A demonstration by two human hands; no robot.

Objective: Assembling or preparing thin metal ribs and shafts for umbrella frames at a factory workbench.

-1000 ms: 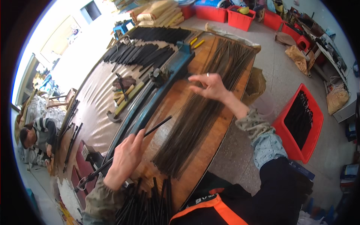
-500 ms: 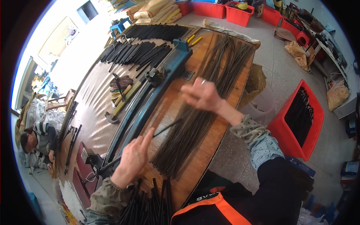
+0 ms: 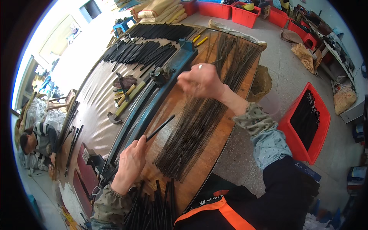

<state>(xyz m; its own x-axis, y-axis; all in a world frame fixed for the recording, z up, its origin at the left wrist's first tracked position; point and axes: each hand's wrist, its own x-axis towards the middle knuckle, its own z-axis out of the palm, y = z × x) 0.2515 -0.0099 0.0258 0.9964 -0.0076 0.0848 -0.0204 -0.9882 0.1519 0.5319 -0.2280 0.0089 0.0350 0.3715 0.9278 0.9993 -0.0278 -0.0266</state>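
My left hand (image 3: 131,165) is closed around a slim black tube (image 3: 161,127), which points up and to the right over the wooden bench. Beyond it my right hand (image 3: 204,79) is raised above the bench with its fingers curled in. What they pinch, if anything, is blurred and too small to make out. Beneath and beside this hand lies a long bundle of thin dark coil springs (image 3: 191,142). More black tubes (image 3: 155,205) are heaped close to my left forearm.
A blue metal bar fixture (image 3: 163,90) runs along the bench. Rows of black tubes (image 3: 140,53), yellow-handled pliers (image 3: 202,41) and a hammer (image 3: 114,118) lie farther off. A red bin (image 3: 281,134) of black pieces stands at right. Another person (image 3: 42,142) works at far left.
My left hand has drawn slightly down and left with the black tube. My right hand has shifted up and left, its fingers still curled.
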